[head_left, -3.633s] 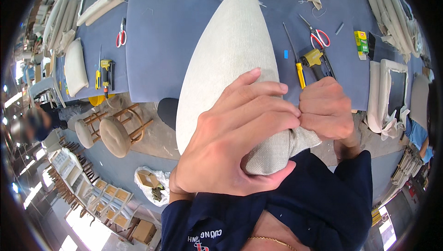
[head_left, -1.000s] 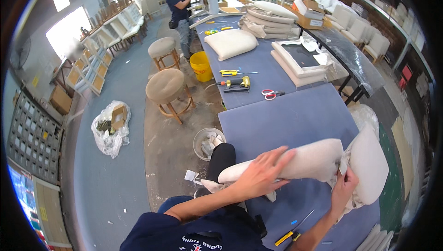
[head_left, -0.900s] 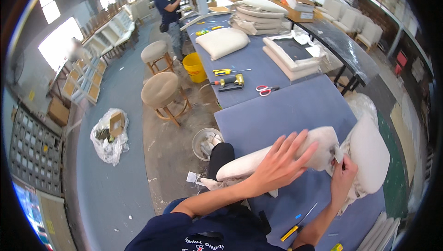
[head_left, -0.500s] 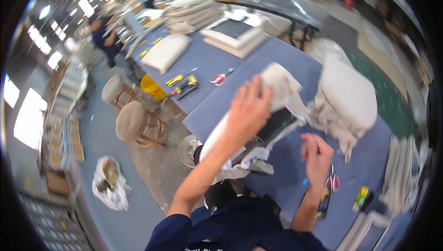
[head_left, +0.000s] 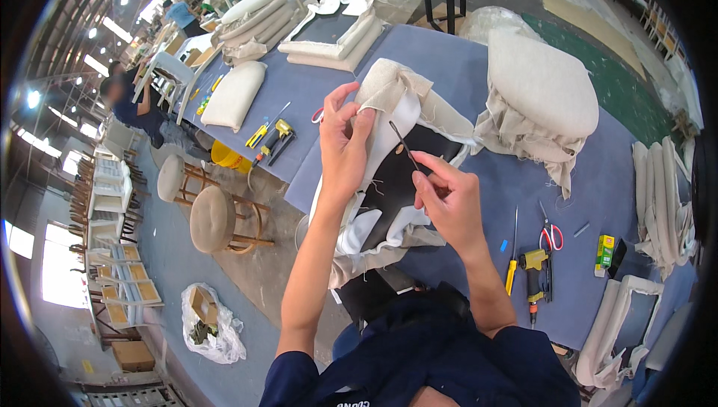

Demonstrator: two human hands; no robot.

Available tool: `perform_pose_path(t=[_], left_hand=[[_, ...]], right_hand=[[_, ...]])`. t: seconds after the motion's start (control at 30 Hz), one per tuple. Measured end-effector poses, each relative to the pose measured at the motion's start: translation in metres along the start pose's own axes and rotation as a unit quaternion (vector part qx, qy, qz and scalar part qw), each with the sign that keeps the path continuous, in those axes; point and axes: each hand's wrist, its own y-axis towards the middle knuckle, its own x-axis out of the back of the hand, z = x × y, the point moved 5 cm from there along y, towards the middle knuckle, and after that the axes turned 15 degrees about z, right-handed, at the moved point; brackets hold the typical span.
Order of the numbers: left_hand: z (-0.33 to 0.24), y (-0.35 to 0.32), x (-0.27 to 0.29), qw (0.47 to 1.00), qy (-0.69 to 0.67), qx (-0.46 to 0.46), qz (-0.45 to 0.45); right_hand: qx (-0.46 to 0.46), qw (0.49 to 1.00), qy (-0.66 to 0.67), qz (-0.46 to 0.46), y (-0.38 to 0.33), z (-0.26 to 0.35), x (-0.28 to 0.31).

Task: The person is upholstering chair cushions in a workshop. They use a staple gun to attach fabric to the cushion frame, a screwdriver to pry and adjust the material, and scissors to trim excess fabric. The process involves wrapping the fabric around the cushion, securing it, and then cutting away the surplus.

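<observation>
Left hand pinching one seat cushion's fabric, right hand gripping one thin tool, two stools.

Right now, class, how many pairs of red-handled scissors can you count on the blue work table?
2. One pair of scissors lies right of the right hand, beside the yellow power tool. Another peeks out behind the left hand. Others may be hidden under cushions.

Head camera looks steeply down, close over the workbench, edges perhaps warped.
</observation>
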Motion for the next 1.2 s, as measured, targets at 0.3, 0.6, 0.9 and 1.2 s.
perform_pose_path(t=[0.3,0.6,0.9,1.2], left_hand=[[-0.038,-0.028,-0.024,0.993,0.1,-0.06,-0.005],[-0.071,0.035,-0.059,0.932,0.002,-0.124,0.341],[-0.049,0.028,-0.157,0.845,-0.205,-0.113,0.482],[-0.066,0.022,-0.121,0.863,-0.117,-0.209,0.444]], right_hand=[[0.045,0.995,0.036,-0.087,-0.004,-0.006,-0.008],[0.082,0.982,-0.066,-0.156,-0.075,0.01,0.023],[0.01,0.961,-0.179,-0.211,-0.121,0.024,0.05],[0.078,0.947,-0.311,-0.03,-0.117,0.027,0.068]])
